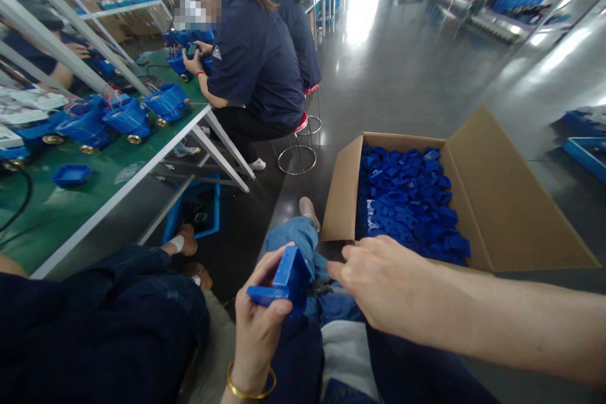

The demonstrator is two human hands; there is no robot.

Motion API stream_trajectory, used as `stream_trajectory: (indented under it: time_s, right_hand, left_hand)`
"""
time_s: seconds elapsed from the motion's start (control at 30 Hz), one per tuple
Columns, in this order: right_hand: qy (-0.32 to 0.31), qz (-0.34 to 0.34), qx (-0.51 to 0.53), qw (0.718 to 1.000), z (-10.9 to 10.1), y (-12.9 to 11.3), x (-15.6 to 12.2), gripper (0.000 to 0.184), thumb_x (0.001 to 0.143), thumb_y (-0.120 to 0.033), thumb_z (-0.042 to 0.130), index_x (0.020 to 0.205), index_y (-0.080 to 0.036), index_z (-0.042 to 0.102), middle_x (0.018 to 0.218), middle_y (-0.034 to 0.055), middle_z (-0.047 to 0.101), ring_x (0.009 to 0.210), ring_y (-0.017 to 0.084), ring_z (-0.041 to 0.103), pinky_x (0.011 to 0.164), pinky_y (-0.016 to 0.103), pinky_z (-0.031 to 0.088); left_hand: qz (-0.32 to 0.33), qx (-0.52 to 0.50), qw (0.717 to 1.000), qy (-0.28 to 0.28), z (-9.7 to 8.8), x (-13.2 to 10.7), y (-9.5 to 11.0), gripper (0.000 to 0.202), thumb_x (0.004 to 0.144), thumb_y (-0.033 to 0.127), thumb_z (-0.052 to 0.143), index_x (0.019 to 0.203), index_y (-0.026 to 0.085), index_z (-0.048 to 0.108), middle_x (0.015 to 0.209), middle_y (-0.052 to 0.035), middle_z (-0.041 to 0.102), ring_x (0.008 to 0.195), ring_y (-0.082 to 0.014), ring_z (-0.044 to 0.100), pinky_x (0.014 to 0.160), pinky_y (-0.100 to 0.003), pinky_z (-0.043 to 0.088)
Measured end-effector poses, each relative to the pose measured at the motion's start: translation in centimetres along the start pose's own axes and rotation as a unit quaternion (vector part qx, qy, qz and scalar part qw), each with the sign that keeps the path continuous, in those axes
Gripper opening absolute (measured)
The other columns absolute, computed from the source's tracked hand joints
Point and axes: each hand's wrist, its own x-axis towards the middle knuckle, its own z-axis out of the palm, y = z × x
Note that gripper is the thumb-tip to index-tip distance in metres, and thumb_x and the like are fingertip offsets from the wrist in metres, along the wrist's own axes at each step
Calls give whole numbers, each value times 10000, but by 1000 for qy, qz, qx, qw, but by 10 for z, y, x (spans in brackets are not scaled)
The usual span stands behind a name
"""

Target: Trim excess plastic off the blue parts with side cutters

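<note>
My left hand (pixel 260 309), with a gold bangle at the wrist, grips a blue plastic part (pixel 286 281) with flat angled walls, held tilted above my lap. The thumb presses on its near side and the fingers go round behind it. To the right, my right hand (pixel 369 274) is apart from the part, its back toward me and its fingers curled, the foremost pointing left. Whatever those fingers hold, if anything, is hidden. Beyond this hand stands an open cardboard box (pixel 341 192) heaped with blue plastic parts (pixel 402 189).
Several blue housings with brass fittings (pixel 125 117) stand on the green-topped table (pixel 108 192). A small blue tray-like piece (pixel 71 175) lies near them. Co-workers sit on stools (pixel 297 158) ahead; another person's legs (pixel 142 278) are at my left. A blue bin (pixel 215 205) sits under the table.
</note>
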Motion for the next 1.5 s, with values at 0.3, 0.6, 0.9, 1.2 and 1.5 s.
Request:
stream_trajectory:
  time_s: [0.3, 0.6, 0.9, 1.2, 1.5]
  right_hand:
    - [-22, 64, 23, 997, -15, -7, 0, 296, 836, -98, 585, 1074, -193, 732, 1036, 124, 709, 987, 321, 675, 787, 428, 527]
    - [-29, 51, 60, 996, -16, 0, 0, 275, 804, -116, 616, 1044, -189, 730, 1020, 122, 693, 999, 317, 658, 848, 437, 507]
    - [-49, 53, 70, 995, -15, 0, 1, 243, 819, -120, 572, 1016, -162, 708, 1012, 149, 683, 974, 339, 654, 821, 451, 497]
    - [-61, 38, 57, 996, -14, 2, 4, 239, 807, -105, 551, 990, -162, 694, 957, 148, 706, 908, 337, 681, 719, 420, 491]
    - [-57, 23, 107, 992, -1, 14, 10, 141, 807, -233, 619, 909, -212, 714, 841, 88, 753, 760, 298, 718, 549, 334, 330]
  left_hand:
    - [14, 13, 1000, 1, 0, 0, 0, 717, 633, 647, 840, 1200, 217, 755, 1291, -142, 722, 1230, -377, 639, 1081, -493, 492]
    - [20, 14, 1000, -4, -3, 1, -3, 741, 647, 671, 817, 1214, 199, 749, 1299, -156, 717, 1247, -399, 630, 1113, -520, 460]
    - [41, 38, 998, 31, 2, 5, -2, 747, 609, 679, 837, 1155, 173, 769, 1217, -172, 752, 1186, -403, 665, 1047, -524, 513]
    - [30, 45, 998, 18, 3, 7, -3, 647, 677, 628, 816, 1155, 193, 772, 1208, -151, 759, 1205, -395, 656, 1078, -529, 484]
    - [-6, 53, 998, 13, 1, 7, -9, 588, 695, 582, 790, 1123, 179, 787, 1192, -142, 768, 1211, -396, 649, 1085, -517, 480]
